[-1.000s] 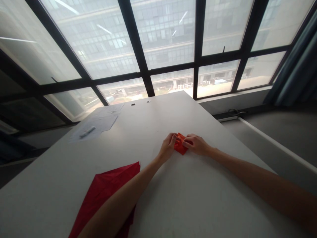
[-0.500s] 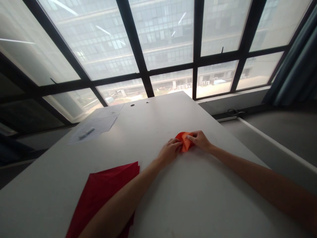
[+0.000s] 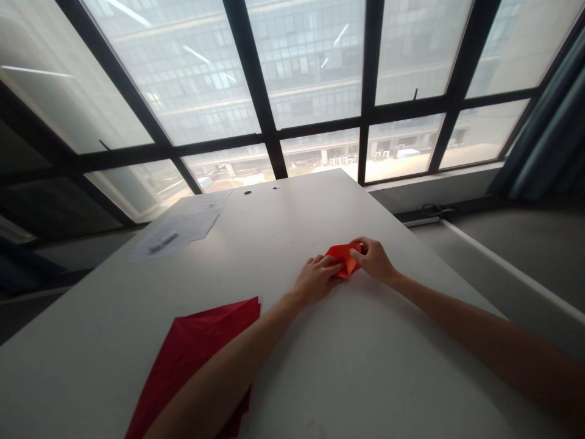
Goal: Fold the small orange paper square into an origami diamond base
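Note:
A small folded piece of orange paper (image 3: 346,259) lies on the white table (image 3: 292,219), between my two hands. My left hand (image 3: 319,277) presses its fingers on the paper's left side, holding it against the tabletop. On the other side, my right hand (image 3: 371,257) pinches the upper right edge between thumb and fingers. That edge is lifted a little, and a lighter orange fold shows in the middle. Beneath my left forearm lies a large folded sheet of red paper (image 3: 196,341), partly hidden by the arm.
White printed sheets (image 3: 192,222) lie at the table's far left, with a pen-like object (image 3: 163,242) on them. Two small holes sit near the far edge. Tall windows (image 3: 311,61) stand beyond, and a blue curtain (image 3: 539,134) hangs at the right.
My left fingers have moved further onto the orange paper and lie flatter. My right hand has shifted slightly right, and the paper's folds have changed shape. The whole view has shifted a little.

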Demonstrator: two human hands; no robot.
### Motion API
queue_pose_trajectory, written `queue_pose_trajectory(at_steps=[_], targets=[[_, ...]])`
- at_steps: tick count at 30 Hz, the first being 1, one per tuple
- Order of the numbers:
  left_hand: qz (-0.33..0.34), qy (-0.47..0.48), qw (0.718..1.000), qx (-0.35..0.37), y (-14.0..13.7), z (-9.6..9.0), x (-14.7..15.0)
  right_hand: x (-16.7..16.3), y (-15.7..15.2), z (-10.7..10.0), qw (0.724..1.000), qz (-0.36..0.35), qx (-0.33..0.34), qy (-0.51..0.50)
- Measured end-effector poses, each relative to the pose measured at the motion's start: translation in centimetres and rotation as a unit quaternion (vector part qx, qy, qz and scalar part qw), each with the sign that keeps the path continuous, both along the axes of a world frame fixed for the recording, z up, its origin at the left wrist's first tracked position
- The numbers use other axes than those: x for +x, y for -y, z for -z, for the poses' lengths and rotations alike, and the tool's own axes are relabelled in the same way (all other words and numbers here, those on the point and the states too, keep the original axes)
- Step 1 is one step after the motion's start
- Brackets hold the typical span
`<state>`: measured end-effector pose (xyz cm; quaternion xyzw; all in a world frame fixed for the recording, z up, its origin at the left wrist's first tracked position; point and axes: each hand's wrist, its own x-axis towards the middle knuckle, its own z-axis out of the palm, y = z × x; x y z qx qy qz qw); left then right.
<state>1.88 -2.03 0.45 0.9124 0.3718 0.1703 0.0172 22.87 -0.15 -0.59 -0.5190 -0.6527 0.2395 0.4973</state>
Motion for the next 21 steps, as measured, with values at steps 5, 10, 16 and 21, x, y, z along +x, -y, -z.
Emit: queue_pose_trajectory(at_steps=[5,10,16,21], targets=[[0.013,-0.016,1.0,-0.007,0.1,-0.1,-0.1,-0.2,0.3,-0.2,0.998,-0.053,0.016,0.0],[-0.012,-0.003,0.999,-0.032,-0.3,0.4,-0.1,0.6,-0.6,0.9,0.995,-0.044,0.052,0.069],[0.012,0.043,0.998,-0.054,-0.6,0.1,-0.4,1.8,-1.0,1.8,0.959,-0.113,0.072,0.249],[0.022,0.124,0.99,-0.057,-0.8,-0.1,-0.6,1.4,-0.5,1.4,0.951,-0.144,0.08,0.263]])
